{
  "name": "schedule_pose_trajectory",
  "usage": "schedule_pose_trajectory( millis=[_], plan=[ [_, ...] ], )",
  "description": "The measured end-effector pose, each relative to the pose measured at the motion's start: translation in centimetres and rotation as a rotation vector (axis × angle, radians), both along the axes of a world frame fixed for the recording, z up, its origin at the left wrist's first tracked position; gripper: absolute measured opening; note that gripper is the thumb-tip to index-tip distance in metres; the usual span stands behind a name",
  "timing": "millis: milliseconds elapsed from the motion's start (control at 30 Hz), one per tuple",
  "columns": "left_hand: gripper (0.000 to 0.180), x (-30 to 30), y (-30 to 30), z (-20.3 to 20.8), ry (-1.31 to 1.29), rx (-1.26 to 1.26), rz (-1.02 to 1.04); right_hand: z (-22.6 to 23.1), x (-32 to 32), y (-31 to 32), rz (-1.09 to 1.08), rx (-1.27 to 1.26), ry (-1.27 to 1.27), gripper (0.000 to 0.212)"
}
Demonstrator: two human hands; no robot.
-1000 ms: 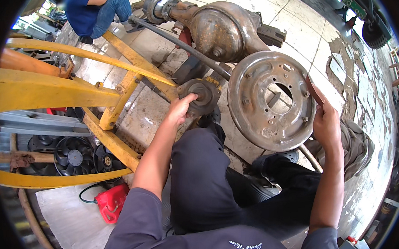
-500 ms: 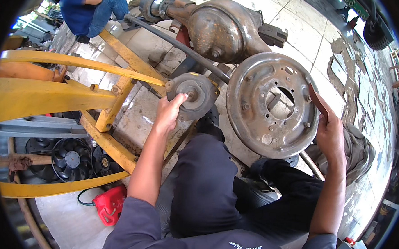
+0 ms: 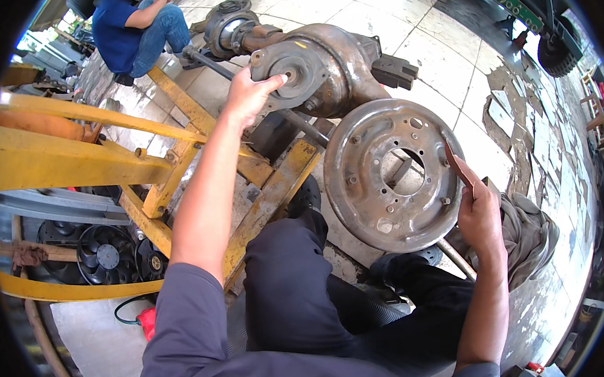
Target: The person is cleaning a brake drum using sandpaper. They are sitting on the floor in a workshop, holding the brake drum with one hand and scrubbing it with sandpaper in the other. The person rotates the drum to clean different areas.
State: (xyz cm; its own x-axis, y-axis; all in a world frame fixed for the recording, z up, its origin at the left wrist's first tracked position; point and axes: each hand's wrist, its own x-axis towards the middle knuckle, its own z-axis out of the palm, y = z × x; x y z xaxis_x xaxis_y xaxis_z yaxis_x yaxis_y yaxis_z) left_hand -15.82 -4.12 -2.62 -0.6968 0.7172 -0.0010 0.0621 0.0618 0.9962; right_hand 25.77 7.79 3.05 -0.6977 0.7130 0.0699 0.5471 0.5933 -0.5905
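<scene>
Two hands, both full: the left hand is clamped on one dark round disc, thumb at its centre, and the right hand is closed on one thin brown strip. The left arm has just reached out, carrying the disc from beside the knee up to where it covers part of one rusty axle housing. That leaves the disc held away from the body and off the floor, while the strip has stayed by the rim of one big round plate; whether they touch, I cannot tell. Farther out are one long bar, one crumpled cloth right of the plate, and one yellow frame. Low on the left, at least two black fans show, and one red can, mostly behind the sleeve. One other person crouches at upper left.
</scene>
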Motion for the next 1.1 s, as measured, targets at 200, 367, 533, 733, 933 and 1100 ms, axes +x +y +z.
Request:
schedule_pose_trajectory(
  millis=[200, 367, 533, 733, 933, 1100],
  plan=[
    [0.055, -2.7, 1.9, -0.9, 0.214, -0.262, -0.058, 0.4, 0.1, 0.1, 0.004, -0.033, 0.01, 0.052],
    [0.061, -1.5, 2.3, -0.8, 0.303, -0.266, -0.026, 0.2, 0.5, 0.4, 0.003, -0.023, 0.044, 0.05],
    [0.067, -2.0, 2.4, -2.2, 0.445, -0.336, 0.029, 0.2, 0.5, 0.5, -0.018, -0.031, 0.058, 0.049],
    [0.076, -1.8, 2.9, -2.1, 0.505, -0.33, 0.09, 0.5, 0.6, 0.4, -0.016, -0.027, 0.083, 0.05],
    [0.064, 2.8, 2.3, 1.0, 1.038, -0.229, 0.367, -1.5, 2.1, 3.0, -0.088, 0.033, 0.156, 0.049],
    [0.046, 9.4, 1.7, 4.1, 0.574, -0.187, -0.058, -2.3, 2.5, 5.2, -0.387, 0.104, 0.084, 0.043]
  ],
)
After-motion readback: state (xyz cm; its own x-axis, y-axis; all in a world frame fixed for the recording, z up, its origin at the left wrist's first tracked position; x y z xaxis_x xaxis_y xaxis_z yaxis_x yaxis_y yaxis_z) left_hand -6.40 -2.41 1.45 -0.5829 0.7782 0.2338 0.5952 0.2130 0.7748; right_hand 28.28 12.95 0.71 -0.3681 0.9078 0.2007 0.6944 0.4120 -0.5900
